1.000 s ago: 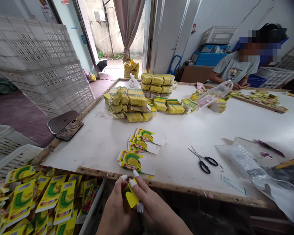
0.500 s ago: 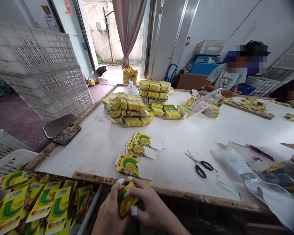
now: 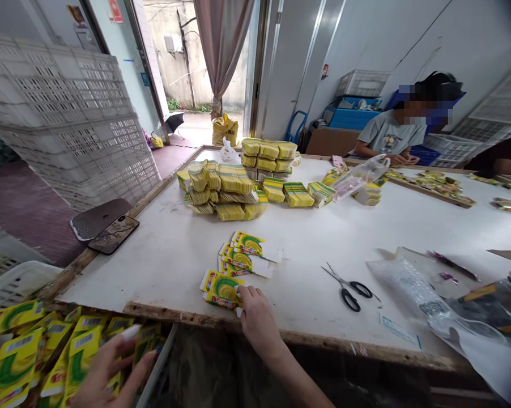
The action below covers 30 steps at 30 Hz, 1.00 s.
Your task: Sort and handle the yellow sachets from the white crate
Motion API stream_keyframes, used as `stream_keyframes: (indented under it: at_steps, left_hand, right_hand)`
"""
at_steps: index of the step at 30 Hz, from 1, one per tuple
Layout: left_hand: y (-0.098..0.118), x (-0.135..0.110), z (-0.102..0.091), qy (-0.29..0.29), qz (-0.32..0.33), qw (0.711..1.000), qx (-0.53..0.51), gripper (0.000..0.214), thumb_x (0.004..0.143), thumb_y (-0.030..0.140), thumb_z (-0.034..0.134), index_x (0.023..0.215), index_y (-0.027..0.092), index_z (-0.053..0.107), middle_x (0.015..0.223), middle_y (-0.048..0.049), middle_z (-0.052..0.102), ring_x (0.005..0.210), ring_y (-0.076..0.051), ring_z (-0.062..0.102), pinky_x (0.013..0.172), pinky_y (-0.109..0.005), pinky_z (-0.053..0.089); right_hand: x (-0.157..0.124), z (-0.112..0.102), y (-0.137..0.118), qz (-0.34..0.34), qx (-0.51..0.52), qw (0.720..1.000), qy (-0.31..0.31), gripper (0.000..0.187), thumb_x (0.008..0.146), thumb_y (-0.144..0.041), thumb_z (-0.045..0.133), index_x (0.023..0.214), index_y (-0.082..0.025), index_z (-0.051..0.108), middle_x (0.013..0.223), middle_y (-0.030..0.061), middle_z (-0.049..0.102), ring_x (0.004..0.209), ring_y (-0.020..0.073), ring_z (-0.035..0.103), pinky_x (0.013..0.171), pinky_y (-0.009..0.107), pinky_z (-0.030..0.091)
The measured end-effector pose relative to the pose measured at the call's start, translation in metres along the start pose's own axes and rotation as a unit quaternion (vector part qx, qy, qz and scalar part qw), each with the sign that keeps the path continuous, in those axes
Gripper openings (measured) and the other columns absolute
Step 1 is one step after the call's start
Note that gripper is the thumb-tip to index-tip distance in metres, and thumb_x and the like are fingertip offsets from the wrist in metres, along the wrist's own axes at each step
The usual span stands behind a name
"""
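Observation:
My left hand [image 3: 111, 371], white covers on some fingertips, hovers over a crate of yellow-and-green cartons [image 3: 21, 360]. Its fingers are apart and slightly blurred, with nothing between them. On the table near the front edge, my right hand [image 3: 256, 314] pinches the right end of a flat yellow carton [image 3: 221, 290] printed with a green ring. Its thumb is partly hidden. Just behind lie several overlapping cartons [image 3: 241, 259] with white flaps pointing right.
Bundled carton stacks [image 3: 225, 190] stand farther back on the table. Black-handled scissors [image 3: 349, 288] lie to the right, beside clear plastic wrap [image 3: 408, 289]. A phone [image 3: 114, 234] rests at the left edge. A co-worker [image 3: 391, 136] sits across the table.
My hands have separated. The left moved from the table's front edge to the crate, and the carton they held is no longer in it. The right moved forward onto a carton on the table.

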<state>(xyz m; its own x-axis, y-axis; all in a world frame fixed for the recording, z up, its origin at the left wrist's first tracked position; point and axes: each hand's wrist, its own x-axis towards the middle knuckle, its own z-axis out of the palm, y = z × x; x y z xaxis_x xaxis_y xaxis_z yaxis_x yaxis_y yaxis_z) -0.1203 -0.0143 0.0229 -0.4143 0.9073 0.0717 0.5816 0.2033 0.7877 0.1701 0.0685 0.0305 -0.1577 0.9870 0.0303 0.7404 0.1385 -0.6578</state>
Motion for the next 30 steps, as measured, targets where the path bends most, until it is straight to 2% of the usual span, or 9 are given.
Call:
stream_keyframes:
  at_steps: [5, 9, 13, 16, 19, 21, 23, 27, 30]
  left_hand:
    - [0.048, -0.029, 0.051, -0.213, 0.080, 0.968, -0.108, 0.039, 0.079, 0.050, 0.067, 0.109, 0.025, 0.068, 0.101, -0.0037, 0.073, 0.090, -0.021, 0.070, 0.082, -0.026, 0.057]
    - [0.061, -0.046, 0.078, -0.266, 0.043, 0.940, -0.210, 0.041, 0.081, 0.054, 0.065, 0.109, 0.024, 0.068, 0.099, -0.0045, 0.074, 0.087, -0.020, 0.069, 0.081, -0.027, 0.056]
    - [0.066, -0.054, 0.095, -0.247, -0.041, 0.921, -0.300, 0.056, 0.074, 0.064, 0.070, 0.107, 0.019, 0.066, 0.097, -0.0085, 0.073, 0.090, -0.023, 0.069, 0.082, -0.030, 0.056]
    - [0.077, -0.052, 0.099, -0.184, -0.073, 0.891, -0.409, 0.073, 0.069, 0.069, 0.072, 0.121, 0.019, 0.058, 0.113, -0.0122, 0.070, 0.103, -0.029, 0.066, 0.087, -0.037, 0.057]
    - [0.093, -0.047, 0.095, -0.114, -0.065, 0.853, -0.504, 0.086, 0.071, 0.086, 0.048, 0.130, 0.024, 0.054, 0.126, -0.0105, 0.064, 0.119, -0.035, 0.058, 0.096, -0.048, 0.054]
    - [0.103, -0.044, 0.089, -0.090, -0.070, 0.832, -0.542, 0.081, 0.075, 0.088, 0.033, 0.127, 0.030, 0.057, 0.124, -0.0058, 0.065, 0.118, -0.036, 0.058, 0.097, -0.051, 0.054]
    - [0.113, -0.041, 0.085, -0.078, -0.075, 0.815, -0.570, 0.070, 0.078, 0.085, 0.033, 0.118, 0.034, 0.061, 0.114, -0.0021, 0.067, 0.109, -0.033, 0.062, 0.091, -0.048, 0.057]
    - [0.128, -0.037, 0.082, -0.058, -0.105, 0.751, -0.649, 0.053, 0.078, 0.076, 0.052, 0.094, 0.026, 0.061, 0.083, 0.0007, 0.055, 0.079, -0.018, 0.059, 0.075, -0.029, 0.058]
    - [0.135, -0.035, 0.086, -0.004, -0.168, 0.713, -0.681, 0.059, 0.060, 0.073, 0.073, 0.084, 0.022, 0.057, 0.072, 0.0042, 0.047, 0.063, -0.011, 0.050, 0.060, -0.020, 0.054]
  right_hand:
    - [0.001, 0.007, 0.000, 0.008, 0.022, 0.999, 0.022, 0.058, 0.063, 0.010, 0.047, 0.116, -0.014, 0.052, 0.110, 0.0121, 0.055, 0.103, 0.0289, 0.049, 0.092, 0.042, 0.042]
    - [0.000, 0.012, 0.006, 0.000, 0.079, 0.995, 0.059, 0.060, 0.062, 0.009, 0.043, 0.117, -0.014, 0.046, 0.103, 0.0095, 0.053, 0.095, 0.0257, 0.050, 0.087, 0.040, 0.044]
    - [-0.005, 0.001, 0.004, -0.010, 0.159, 0.983, 0.094, 0.059, 0.068, 0.001, 0.044, 0.124, -0.017, 0.039, 0.097, 0.0047, 0.053, 0.084, 0.0198, 0.054, 0.076, 0.031, 0.048]
    - [-0.017, -0.013, -0.014, -0.021, 0.297, 0.953, 0.058, 0.056, 0.071, -0.007, 0.049, 0.124, -0.020, 0.040, 0.094, 0.0023, 0.053, 0.078, 0.0171, 0.054, 0.068, 0.027, 0.047]
    - [-0.034, -0.015, -0.036, -0.029, 0.444, 0.894, -0.040, 0.055, 0.067, -0.011, 0.057, 0.120, -0.023, 0.049, 0.092, 0.0011, 0.056, 0.078, 0.0172, 0.056, 0.066, 0.026, 0.046]
    - [-0.046, -0.007, -0.046, -0.026, 0.466, 0.881, -0.075, 0.056, 0.068, -0.014, 0.061, 0.122, -0.025, 0.053, 0.088, 0.0007, 0.057, 0.076, 0.0184, 0.057, 0.066, 0.026, 0.046]
    - [-0.055, 0.002, -0.049, -0.024, 0.470, 0.879, -0.077, 0.054, 0.071, -0.022, 0.067, 0.123, -0.026, 0.056, 0.088, 0.0022, 0.059, 0.080, 0.0214, 0.058, 0.071, 0.029, 0.048]
    - [-0.066, 0.014, -0.047, -0.038, 0.468, 0.878, -0.090, 0.048, 0.074, -0.048, 0.070, 0.114, -0.022, 0.065, 0.096, 0.0054, 0.062, 0.092, 0.0264, 0.057, 0.087, 0.034, 0.047]
    - [-0.067, 0.013, -0.046, -0.023, 0.468, 0.875, -0.127, 0.058, 0.070, -0.059, 0.075, 0.113, -0.021, 0.067, 0.102, 0.0061, 0.064, 0.098, 0.0280, 0.057, 0.092, 0.036, 0.046]
